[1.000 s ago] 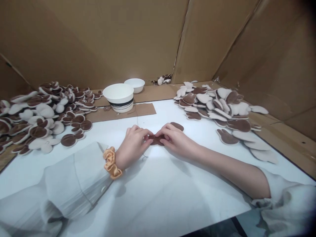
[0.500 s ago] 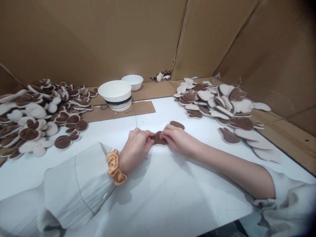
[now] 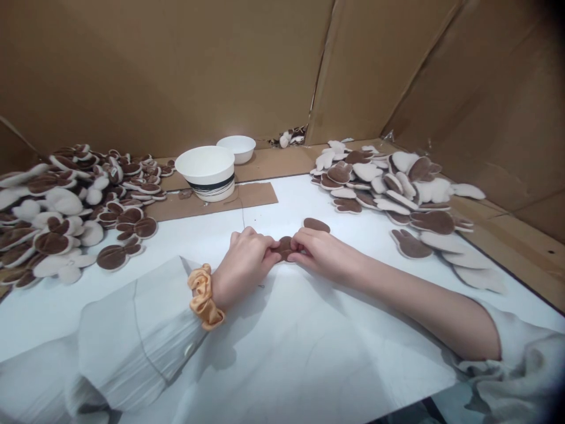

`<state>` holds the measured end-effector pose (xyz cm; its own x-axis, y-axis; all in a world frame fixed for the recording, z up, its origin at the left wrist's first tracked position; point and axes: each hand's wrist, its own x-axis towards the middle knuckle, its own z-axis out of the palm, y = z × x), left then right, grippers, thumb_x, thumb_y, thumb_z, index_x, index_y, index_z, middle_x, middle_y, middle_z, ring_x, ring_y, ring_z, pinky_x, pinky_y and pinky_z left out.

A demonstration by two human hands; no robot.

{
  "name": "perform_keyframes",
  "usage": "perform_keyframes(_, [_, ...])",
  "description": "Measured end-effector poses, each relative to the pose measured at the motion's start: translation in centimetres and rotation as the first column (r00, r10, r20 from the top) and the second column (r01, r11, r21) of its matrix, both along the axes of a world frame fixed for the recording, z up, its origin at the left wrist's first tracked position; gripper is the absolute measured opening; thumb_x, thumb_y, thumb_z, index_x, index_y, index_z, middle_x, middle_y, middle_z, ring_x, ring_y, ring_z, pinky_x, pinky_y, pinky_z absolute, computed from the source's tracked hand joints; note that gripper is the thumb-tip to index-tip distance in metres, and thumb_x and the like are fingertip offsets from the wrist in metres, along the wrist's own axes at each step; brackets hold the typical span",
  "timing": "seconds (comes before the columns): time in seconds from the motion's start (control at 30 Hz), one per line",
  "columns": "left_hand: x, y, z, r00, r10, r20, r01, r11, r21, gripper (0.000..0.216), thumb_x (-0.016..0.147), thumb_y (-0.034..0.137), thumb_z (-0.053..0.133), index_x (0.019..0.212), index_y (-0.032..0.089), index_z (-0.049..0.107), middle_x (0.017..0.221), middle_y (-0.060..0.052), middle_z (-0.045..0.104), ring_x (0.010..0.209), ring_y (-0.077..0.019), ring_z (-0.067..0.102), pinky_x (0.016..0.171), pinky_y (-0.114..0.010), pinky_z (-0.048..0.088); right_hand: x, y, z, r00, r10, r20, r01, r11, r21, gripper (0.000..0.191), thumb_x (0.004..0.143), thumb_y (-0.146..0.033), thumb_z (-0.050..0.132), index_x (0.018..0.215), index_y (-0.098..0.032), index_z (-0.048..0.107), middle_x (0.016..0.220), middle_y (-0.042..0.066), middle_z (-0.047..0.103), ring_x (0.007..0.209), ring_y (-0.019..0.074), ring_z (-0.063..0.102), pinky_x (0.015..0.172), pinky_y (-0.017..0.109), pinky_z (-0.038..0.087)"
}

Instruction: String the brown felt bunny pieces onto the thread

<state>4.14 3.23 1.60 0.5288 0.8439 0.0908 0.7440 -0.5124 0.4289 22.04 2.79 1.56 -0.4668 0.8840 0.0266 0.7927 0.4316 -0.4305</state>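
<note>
A small brown plush piece (image 3: pixel 285 247) lies on the white table (image 3: pixel 309 353) at the centre. My left hand (image 3: pixel 247 262) pinches its left side and my right hand (image 3: pixel 320 253) pinches its right side, fingers curled on both. An orange scrunchie (image 3: pixel 202 295) sits on my left wrist. Another brown ear-shaped bit (image 3: pixel 316 224) shows just beyond my right hand; whether it belongs to the held piece I cannot tell. A thin dark thread (image 3: pixel 242 212) runs from my left hand toward the bowl.
A heap of brown-and-cream plush pieces (image 3: pixel 66 206) fills the left side. A second heap of flat bunny-shaped pieces (image 3: pixel 397 188) lies at the right. A white striped bowl (image 3: pixel 206 172) stands on a cardboard strip, with a smaller white bowl (image 3: pixel 238 147) behind. Cardboard walls enclose the table.
My hands have drawn closer together on the brown piece, which now looks folded smaller between the fingers. The view has shifted slightly.
</note>
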Motion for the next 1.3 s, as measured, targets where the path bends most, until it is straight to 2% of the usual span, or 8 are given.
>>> perform_keyframes(0.23, [0.5, 0.6, 0.1, 1.0, -0.023, 0.0, 0.023, 1.0, 0.014, 0.02, 0.074, 0.024, 0.052, 0.055, 0.017, 0.048, 0.056, 0.0, 0.053, 0.075, -0.0208, 0.046, 0.069, -0.036, 0.032, 0.2, 0.0, -0.2, 0.999, 0.03, 0.037, -0.032, 0.998, 0.052, 0.013, 0.078, -0.028, 0.054, 0.072, -0.017, 0.051, 0.081, 0.004, 0.053, 0.066, 0.0138, 0.051, 0.056, 0.026, 0.038])
perform_keyframes(0.37, [0.6, 1.0, 0.0, 0.999, -0.03, 0.036, 0.029, 0.999, 0.022, 0.011, 0.073, 0.023, 0.052, 0.063, 0.018, 0.055, 0.06, 0.0, 0.054, 0.077, -0.02, 0.045, 0.071, -0.036, 0.032, 0.5, 0.5, -0.3, 0.985, 0.165, -0.05, -0.159, 0.981, 0.112, 0.012, 0.079, -0.023, 0.054, 0.07, -0.016, 0.052, 0.092, 0.006, 0.055, 0.075, 0.0146, 0.054, 0.06, 0.025, 0.042])
perform_keyframes(0.53, [0.8, 1.3, -0.1, 0.999, -0.035, 0.04, 0.033, 0.999, 0.031, 0.011, 0.072, 0.019, 0.051, 0.07, 0.019, 0.061, 0.061, 0.0, 0.055, 0.079, -0.0197, 0.044, 0.073, -0.035, 0.031, 1.0, 1.5, -1.1, 0.939, 0.286, -0.194, -0.25, 0.95, 0.188, 0.016, 0.079, -0.02, 0.054, 0.064, -0.017, 0.052, 0.081, 0.005, 0.06, 0.08, 0.0155, 0.053, 0.071, 0.028, 0.043])
perform_keyframes(0.67, [0.9, 1.5, -0.3, 0.999, -0.029, 0.046, 0.026, 0.998, 0.053, 0.011, 0.072, 0.018, 0.051, 0.068, 0.019, 0.061, 0.06, 0.0, 0.054, 0.078, -0.0188, 0.043, 0.071, -0.034, 0.03, 1.2, 1.9, -1.8, 0.925, 0.175, -0.336, -0.141, 0.982, 0.125, 0.01, 0.076, -0.019, 0.056, 0.069, -0.017, 0.05, 0.071, 0.002, 0.059, 0.066, 0.0123, 0.053, 0.06, 0.024, 0.042])
perform_keyframes(0.83, [0.8, 1.5, -0.6, 0.998, -0.039, 0.055, 0.034, 0.996, 0.084, 0.011, 0.072, 0.017, 0.051, 0.068, 0.018, 0.06, 0.059, 0.001, 0.053, 0.076, -0.0178, 0.042, 0.07, -0.032, 0.029, 1.6, 1.3, 0.0, 0.858, -0.019, -0.513, 0.012, 1.0, -0.018, 0.009, 0.079, -0.02, 0.051, 0.086, -0.018, 0.047, 0.075, 0.001, 0.059, 0.06, 0.0097, 0.053, 0.054, 0.021, 0.041])
perform_keyframes(0.97, [0.6, 1.5, -0.7, 0.997, -0.048, 0.064, 0.042, 0.995, 0.09, 0.01, 0.073, 0.019, 0.051, 0.068, 0.019, 0.06, 0.058, 0.001, 0.053, 0.075, -0.0174, 0.042, 0.07, -0.032, 0.029, 1.1, 0.9, 1.1, 0.903, 0.012, -0.429, 0.023, 0.997, 0.076, 0.01, 0.076, -0.022, 0.057, 0.083, -0.016, 0.058, 0.073, 0.002, 0.059, 0.061, 0.0096, 0.05, 0.056, 0.021, 0.04])
perform_keyframes(1.1, [0.5, 1.6, -0.7, 0.996, -0.06, 0.071, 0.052, 0.994, 0.099, 0.01, 0.073, 0.021, 0.053, 0.071, 0.019, 0.062, 0.061, 0.001, 0.055, 0.076, -0.0176, 0.042, 0.07, -0.033, 0.028, 0.5, 1.3, 0.2, 0.949, 0.078, -0.305, -0.066, 0.997, 0.052, 0.017, 0.068, -0.018, 0.066, 0.084, -0.017, 0.062, 0.068, -0.001, 0.058, 0.06, 0.0089, 0.047, 0.058, 0.021, 0.038])
perform_keyframes(1.3, [0.5, 1.5, -0.5, 0.996, -0.055, 0.077, 0.047, 0.994, 0.101, 0.01, 0.074, 0.022, 0.053, 0.073, 0.021, 0.064, 0.064, 0.0, 0.056, 0.078, -0.018, 0.042, 0.071, -0.033, 0.028, 1.5, 2.4, -1.1, 0.941, 0.104, -0.323, -0.087, 0.994, 0.068, 0.018, 0.068, -0.024, 0.068, 0.082, -0.019, 0.06, 0.076, 0.001, 0.061, 0.077, 0.0136, 0.051, 0.067, 0.024, 0.04])
